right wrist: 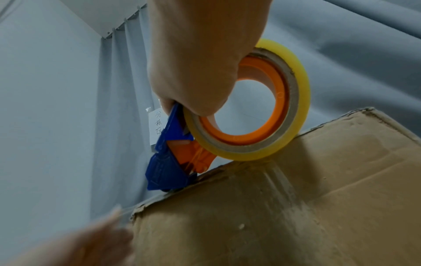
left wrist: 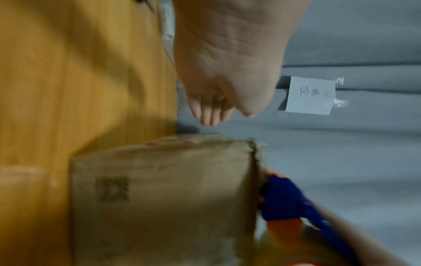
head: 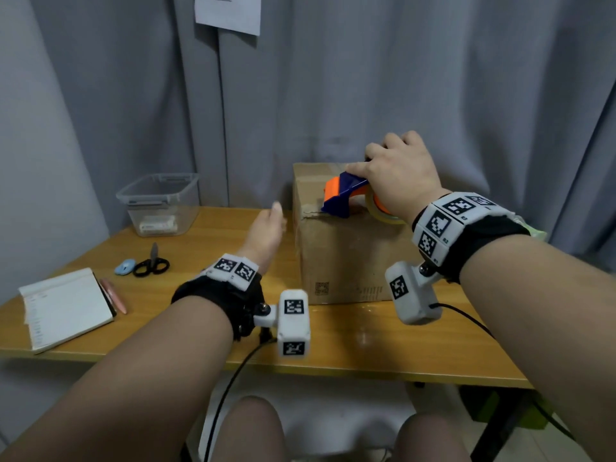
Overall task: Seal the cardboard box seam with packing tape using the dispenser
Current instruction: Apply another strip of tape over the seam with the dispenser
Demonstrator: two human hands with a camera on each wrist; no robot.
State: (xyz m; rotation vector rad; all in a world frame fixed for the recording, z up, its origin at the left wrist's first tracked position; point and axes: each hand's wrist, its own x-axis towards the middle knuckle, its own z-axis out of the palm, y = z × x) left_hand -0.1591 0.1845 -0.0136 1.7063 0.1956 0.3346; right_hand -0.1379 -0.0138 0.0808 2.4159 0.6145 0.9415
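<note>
2 hands were over the wooden table [head: 383, 345]. My right hand [head: 401, 176] gripped the blue-and-orange plastic tape dispenser [head: 343, 195], fingers curled through its roll of clear yellowish packing tape [right wrist: 296, 100]. The dispenser's blue nose sat on the top of the brown cardboard box [head: 346, 251], near the top's left edge, with the roll touching the top under my palm. My left hand [head: 266, 233] hung just left of the box, fingers [left wrist: 208, 115] straight, holding nothing and apart from the cardboard. Black-handled scissors [head: 151, 265] lay further left of that hand.
</note>
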